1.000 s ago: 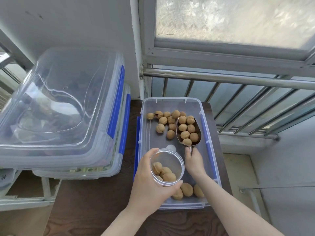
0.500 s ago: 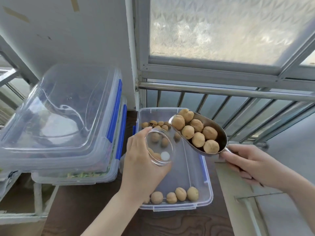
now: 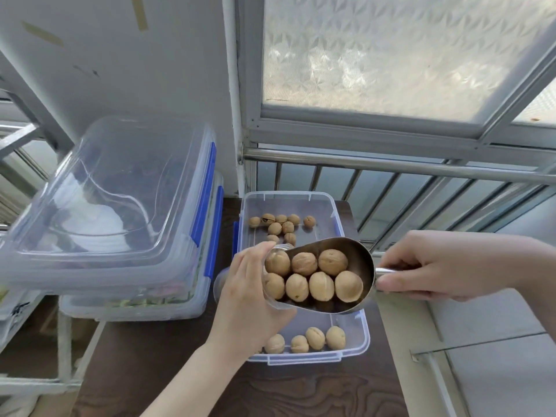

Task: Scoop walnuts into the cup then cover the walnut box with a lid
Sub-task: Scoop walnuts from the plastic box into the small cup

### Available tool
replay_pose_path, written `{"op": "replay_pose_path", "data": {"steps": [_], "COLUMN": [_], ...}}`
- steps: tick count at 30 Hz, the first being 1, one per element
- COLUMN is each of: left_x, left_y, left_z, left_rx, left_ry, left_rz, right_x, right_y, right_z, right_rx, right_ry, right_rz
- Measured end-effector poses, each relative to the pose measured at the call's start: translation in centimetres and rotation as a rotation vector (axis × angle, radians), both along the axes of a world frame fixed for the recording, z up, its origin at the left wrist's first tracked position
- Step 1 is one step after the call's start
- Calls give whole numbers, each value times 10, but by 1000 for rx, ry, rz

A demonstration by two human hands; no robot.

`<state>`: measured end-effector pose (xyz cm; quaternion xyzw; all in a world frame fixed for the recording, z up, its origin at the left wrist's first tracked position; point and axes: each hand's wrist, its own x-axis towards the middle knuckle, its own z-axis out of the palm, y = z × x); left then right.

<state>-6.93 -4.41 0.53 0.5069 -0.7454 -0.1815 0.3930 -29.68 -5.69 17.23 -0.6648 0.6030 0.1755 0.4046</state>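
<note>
Tabletop (image 3: 144,380): dark wood grain — carries the open walnut box and, to its left, stacked clear bins.
Walnut box (image 3: 304,358): clear plastic, lid off; four loose nuts at its near end, a cluster at the far end; it sits directly below both hands.
Left hand (image 3: 249,299): grip clamped around the cup, held above the box; the fingers hide most of the glass.
Cup (image 3: 272,276): clear, tipped on its side, mouth facing right toward the scoop; two walnuts show through its wall.
Scoop (image 3: 356,260): metal, long axis running left to right, open lip at or just inside the cup's mouth, handle pointing right.
Walnuts in scoop (image 3: 322,285): about six, lying along the bowl — the leftmost at the cup's rim.
Right hand (image 3: 436,267): grip closed on the scoop handle, to the right of the box's edge.
Deciding relation: the cup lies straight left of the scoop's lip, on the same axis; judged next, the handle end rises so the nuts slide leftward.
Risk: a nut that misses the rim would likely drop back into the box.
Lid (image 3: 99,200): probably the clear cover on the left-hand bins — nearer the left hand.
</note>
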Motion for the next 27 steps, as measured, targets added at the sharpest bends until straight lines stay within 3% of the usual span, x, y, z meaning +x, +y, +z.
{"op": "replay_pose_path", "data": {"steps": [11, 18, 27], "left_x": [3, 9, 13], "left_y": [12, 14, 14], "left_z": [-5, -9, -8], "left_rx": [91, 222, 253], "left_ry": [146, 263, 385], "left_rz": [60, 147, 142], "right_x": [38, 33, 19], "right_y": [-10, -9, -2], "right_z": [18, 50, 57], "right_rx": [-82, -50, -93], "right_ry": [229, 312, 314], "right_rz": [182, 144, 41]}}
